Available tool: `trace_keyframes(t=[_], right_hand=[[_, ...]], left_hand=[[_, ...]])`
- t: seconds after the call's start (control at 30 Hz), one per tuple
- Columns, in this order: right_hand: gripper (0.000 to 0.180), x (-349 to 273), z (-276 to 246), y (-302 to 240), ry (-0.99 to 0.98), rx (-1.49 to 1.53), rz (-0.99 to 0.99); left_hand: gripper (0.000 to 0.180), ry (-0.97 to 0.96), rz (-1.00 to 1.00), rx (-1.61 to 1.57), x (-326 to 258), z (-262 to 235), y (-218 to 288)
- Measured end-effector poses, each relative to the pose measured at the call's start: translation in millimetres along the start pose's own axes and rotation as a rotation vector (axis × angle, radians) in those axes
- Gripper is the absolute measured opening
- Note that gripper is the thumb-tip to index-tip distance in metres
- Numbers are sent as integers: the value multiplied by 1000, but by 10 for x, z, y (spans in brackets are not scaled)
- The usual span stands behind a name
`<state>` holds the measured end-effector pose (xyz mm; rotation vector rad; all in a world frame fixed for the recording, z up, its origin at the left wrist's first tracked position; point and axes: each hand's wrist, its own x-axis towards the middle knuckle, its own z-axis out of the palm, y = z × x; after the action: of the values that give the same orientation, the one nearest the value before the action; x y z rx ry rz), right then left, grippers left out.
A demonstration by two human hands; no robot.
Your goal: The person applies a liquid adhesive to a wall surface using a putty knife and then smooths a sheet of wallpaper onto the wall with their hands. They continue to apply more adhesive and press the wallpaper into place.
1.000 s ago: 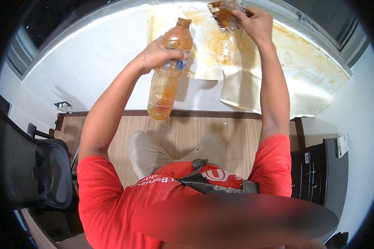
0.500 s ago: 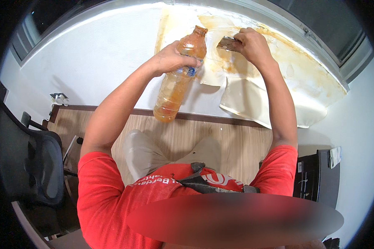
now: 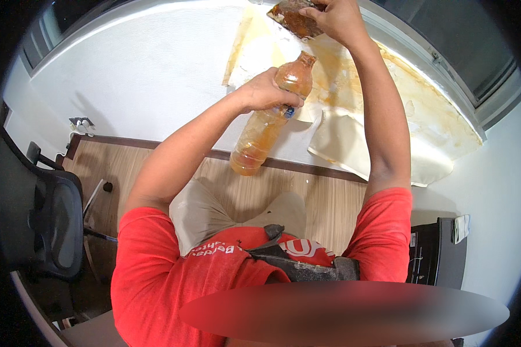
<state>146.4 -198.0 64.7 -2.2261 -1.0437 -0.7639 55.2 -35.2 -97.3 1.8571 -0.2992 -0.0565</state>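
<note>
Wallpaper [image 3: 353, 87], pale and stained orange-brown, spreads across the upper right of the frame over a white wall [image 3: 145, 75]; its lower edge hangs loose and curled toward the middle right, and it is the largest thing the hands work at. Below the wall a dark skirting strip [image 3: 179, 148] crosses the middle of the frame, and under that lies a wood-grain floor [image 3: 249, 191]. At the left edge stands a black office chair [image 3: 52, 225], and at the lower right a dark cabinet [image 3: 428, 254] shows beside the person's red sleeve. Near the centre, slightly above the middle, the left hand [image 3: 263, 92] is wrapped firmly around the upper body of a clear plastic bottle [image 3: 266, 127] holding orange-brown liquid; the bottle is tilted, its neck pointing to the upper right and its base hanging down toward the skirting strip, and whether it is capped cannot be told at this angle. At the top of the frame, right of centre, the right hand [image 3: 338, 20] is clenched on a brown, soaked thing, possibly a sponge [image 3: 292, 16], which is pressed against the wallpaper near its upper edge. The bottle's neck sits just below and left of that sponge, apart from it.
</note>
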Motion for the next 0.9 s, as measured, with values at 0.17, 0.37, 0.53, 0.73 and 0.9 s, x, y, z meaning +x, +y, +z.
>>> trace_keyframes(t=[0.17,0.37,0.53,0.73,0.9], right_hand=[[24,-7,-10,44,41,28,158],[27,28,303,86,90,86,94],[36,-55,454,213,211,-125,-12],[31,-278,353,387,290,-232,75],[37,-637,109,781,456,-178,136]], left_hand=[[77,17,-33,54,-29,58,11],[100,-50,-19,15,3,52,-49],[96,-40,-38,24,-6,106,-62],[94,-51,-40,23,-27,97,-30],[96,-57,-18,38,-37,117,-38]])
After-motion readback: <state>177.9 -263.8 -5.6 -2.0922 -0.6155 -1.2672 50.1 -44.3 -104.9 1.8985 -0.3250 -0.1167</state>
